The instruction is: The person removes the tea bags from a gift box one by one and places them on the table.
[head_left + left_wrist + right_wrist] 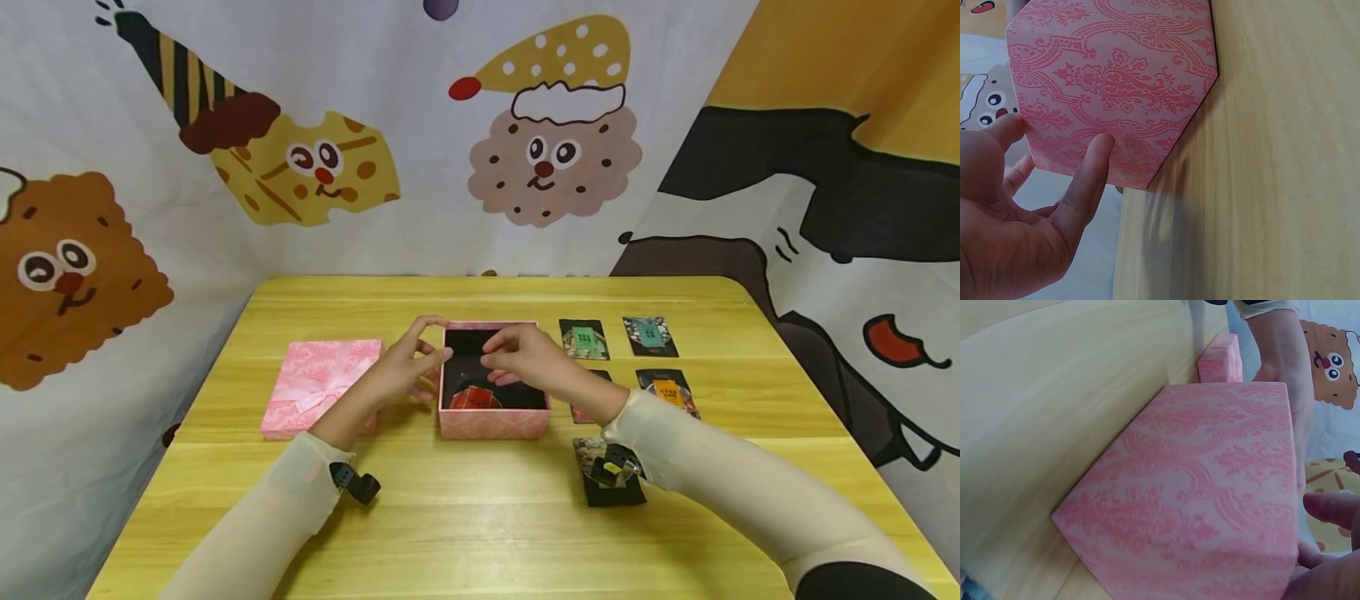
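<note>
A pink patterned box (493, 423) with a dark inside stands without its lid on the table. At its bottom, toward the near wall, lies a red packet (474, 398). My left hand (408, 362) is at the box's left side, fingers spread; in the left wrist view a fingertip touches the patterned wall. Over the box's opening hovers my right hand (528, 358), its fingers loosely bent and nothing visible between them. Part of the box's inside is hidden by that hand. The right wrist view shows the thumb apart from the fingers beside the box (1191, 481).
The pink lid (318, 383) with a ribbon bow lies left of the box. Several black packets are to the right: green-labelled (585, 340), teal-labelled (649, 335), orange-labelled (669, 392) and a nearer one (611, 492). My right forearm partly covers another. A printed curtain hangs behind the table.
</note>
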Demonstrator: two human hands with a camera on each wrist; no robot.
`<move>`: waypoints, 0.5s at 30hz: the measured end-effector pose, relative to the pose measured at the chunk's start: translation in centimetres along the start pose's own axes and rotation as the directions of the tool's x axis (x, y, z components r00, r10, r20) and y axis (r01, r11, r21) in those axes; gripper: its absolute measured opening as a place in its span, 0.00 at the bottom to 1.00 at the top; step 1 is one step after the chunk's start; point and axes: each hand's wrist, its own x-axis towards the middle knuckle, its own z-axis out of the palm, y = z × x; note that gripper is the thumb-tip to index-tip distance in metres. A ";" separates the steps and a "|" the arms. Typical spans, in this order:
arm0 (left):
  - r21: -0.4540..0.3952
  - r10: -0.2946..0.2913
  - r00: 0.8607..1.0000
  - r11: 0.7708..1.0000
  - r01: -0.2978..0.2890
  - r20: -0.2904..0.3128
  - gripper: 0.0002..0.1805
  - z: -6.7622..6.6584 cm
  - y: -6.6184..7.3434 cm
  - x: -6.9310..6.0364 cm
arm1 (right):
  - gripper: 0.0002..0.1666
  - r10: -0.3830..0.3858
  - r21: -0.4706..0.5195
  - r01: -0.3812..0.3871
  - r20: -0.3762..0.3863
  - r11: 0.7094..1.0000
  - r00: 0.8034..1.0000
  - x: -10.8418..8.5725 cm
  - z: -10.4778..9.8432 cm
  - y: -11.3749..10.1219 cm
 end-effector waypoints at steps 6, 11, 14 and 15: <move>-0.009 0.004 1.000 1.000 -0.004 0.000 0.29 -0.1 0.3 -0.3 | 0.20 0.060 -0.022 -0.059 0.036 0.998 0.998 1.3 1.1 0.0; -0.008 0.002 1.000 1.000 -0.002 0.006 0.30 -0.1 0.2 -0.1 | 0.22 0.090 -0.130 -0.085 0.033 0.988 0.995 2.0 1.7 0.6; 0.000 0.002 1.000 1.000 -0.002 0.006 0.30 -0.1 0.1 -0.1 | 0.24 0.080 -0.244 -0.072 0.022 0.967 0.997 2.3 2.1 1.0; 0.003 0.003 1.000 1.000 -0.003 0.006 0.29 -0.1 0.1 -0.1 | 0.24 0.078 -0.274 -0.069 0.021 0.959 0.997 2.5 2.2 1.2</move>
